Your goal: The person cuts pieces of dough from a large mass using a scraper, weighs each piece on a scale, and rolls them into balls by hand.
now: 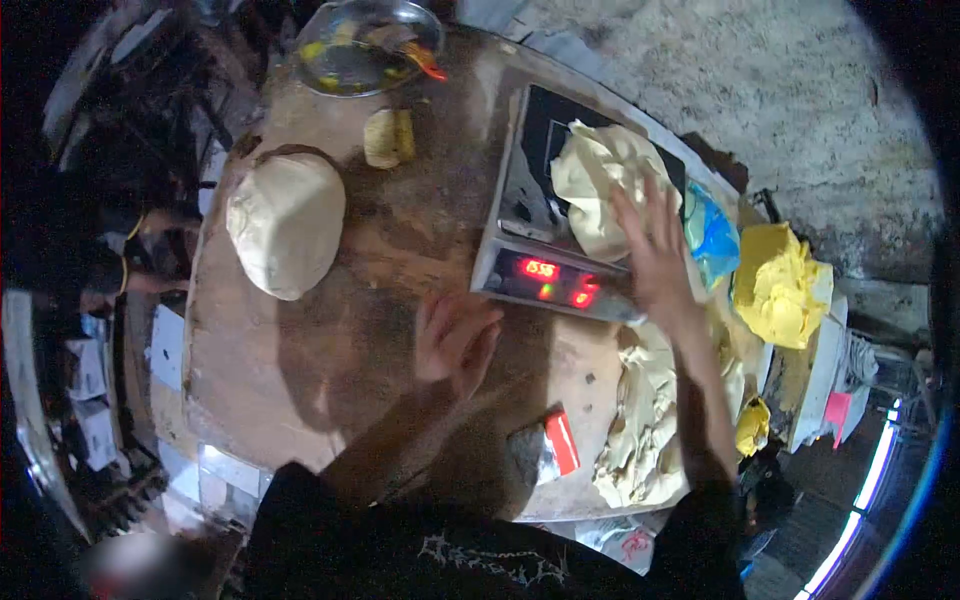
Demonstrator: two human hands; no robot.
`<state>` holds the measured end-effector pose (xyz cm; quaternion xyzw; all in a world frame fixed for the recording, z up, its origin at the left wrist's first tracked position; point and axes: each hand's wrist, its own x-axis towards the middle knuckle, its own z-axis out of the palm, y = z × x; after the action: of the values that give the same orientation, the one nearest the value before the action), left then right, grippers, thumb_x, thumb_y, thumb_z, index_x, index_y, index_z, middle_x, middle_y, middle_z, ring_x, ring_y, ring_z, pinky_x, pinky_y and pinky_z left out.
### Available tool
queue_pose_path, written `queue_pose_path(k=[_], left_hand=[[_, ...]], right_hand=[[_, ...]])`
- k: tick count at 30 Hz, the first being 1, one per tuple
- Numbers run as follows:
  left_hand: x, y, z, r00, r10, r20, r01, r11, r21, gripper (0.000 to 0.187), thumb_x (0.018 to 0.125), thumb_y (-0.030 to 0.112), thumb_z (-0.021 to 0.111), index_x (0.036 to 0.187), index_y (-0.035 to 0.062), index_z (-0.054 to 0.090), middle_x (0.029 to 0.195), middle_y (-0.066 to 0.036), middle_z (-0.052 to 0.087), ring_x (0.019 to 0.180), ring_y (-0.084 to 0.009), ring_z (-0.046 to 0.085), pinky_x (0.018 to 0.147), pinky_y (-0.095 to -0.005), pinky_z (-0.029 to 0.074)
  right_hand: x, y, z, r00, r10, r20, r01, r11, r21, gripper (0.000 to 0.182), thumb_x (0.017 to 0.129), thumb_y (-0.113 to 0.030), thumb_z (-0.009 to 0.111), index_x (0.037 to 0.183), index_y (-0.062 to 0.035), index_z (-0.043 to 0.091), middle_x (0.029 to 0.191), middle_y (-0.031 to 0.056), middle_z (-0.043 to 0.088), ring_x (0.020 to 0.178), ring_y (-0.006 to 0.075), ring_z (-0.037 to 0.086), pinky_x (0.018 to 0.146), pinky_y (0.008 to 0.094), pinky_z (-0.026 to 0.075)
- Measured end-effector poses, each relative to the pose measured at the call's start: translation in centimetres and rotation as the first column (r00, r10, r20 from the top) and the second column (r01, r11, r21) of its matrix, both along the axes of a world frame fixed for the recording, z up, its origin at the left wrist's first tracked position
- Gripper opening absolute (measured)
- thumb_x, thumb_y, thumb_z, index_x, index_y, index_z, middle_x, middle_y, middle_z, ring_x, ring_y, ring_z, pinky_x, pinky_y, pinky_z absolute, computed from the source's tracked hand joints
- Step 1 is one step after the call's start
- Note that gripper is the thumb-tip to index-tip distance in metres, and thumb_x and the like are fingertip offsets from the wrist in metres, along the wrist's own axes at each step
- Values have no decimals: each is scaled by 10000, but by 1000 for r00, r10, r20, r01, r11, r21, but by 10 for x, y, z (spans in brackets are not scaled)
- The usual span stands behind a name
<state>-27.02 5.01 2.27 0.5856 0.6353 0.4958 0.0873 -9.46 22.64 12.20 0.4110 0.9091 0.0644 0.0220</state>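
Note:
A pale lump of dough sits on the black plate of a digital scale with lit red digits. My right hand reaches over the scale, its spread fingers touching the dough's right side. Over the table to the left of the scale is my left hand, fingers loosely curled and slightly blurred, with nothing visible in it. A larger mass of dough lies under my right forearm, which hides part of it. Beside that mass is a metal scraper with a red edge.
A smooth rounded dough lump stands at the table's left side. Behind it are a small dough piece and a metal bowl. A blue plastic bag and a yellow mass are at right. Another person's hand shows at far left.

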Motion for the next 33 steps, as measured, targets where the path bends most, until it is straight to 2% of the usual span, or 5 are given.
queue_pose_path(k=[7,20,24,27,33], left_hand=[[8,142,2,994,-90,-59,88,996,-27,224,765,127,558,984,87,578,960,-95,560,872,-277,501,837,-430,400],[45,149,50,834,-174,-524,-58,916,-398,324,829,284,451,1072,101,562,1045,-95,471,1038,-262,399,917,-432,303],[133,153,95,353,-474,807,369,863,345,590,864,560,344,1281,144,381,1209,-87,485,1135,-226,444,967,-398,319],[154,93,147,-253,-603,756,286,700,654,590,829,521,408,1270,130,388,1201,-102,486,1128,-240,449,962,-404,330],[133,-92,85,-205,-433,878,69,888,455,613,758,445,537,1248,103,402,1184,-131,487,1115,-266,460,950,-416,351]], right_hand=[[-60,110,-27,898,127,421,-36,976,-216,711,574,-209,729,1210,-148,415,1207,177,441,1047,351,493,876,431,423],[44,14,211,736,29,-677,-78,996,-43,347,695,53,564,1032,16,486,1003,100,542,909,157,510,804,279,413],[35,-57,278,598,-4,-802,-161,979,-125,265,719,-25,592,964,20,500,909,82,563,838,125,524,764,250,427],[22,-120,271,442,-189,-877,-120,956,-267,294,717,-30,593,997,7,511,960,94,573,881,135,537,792,256,427],[93,-250,136,697,260,-668,-242,963,123,853,628,-34,649,1367,-102,228,1418,171,177,1302,304,203,1036,377,239]])
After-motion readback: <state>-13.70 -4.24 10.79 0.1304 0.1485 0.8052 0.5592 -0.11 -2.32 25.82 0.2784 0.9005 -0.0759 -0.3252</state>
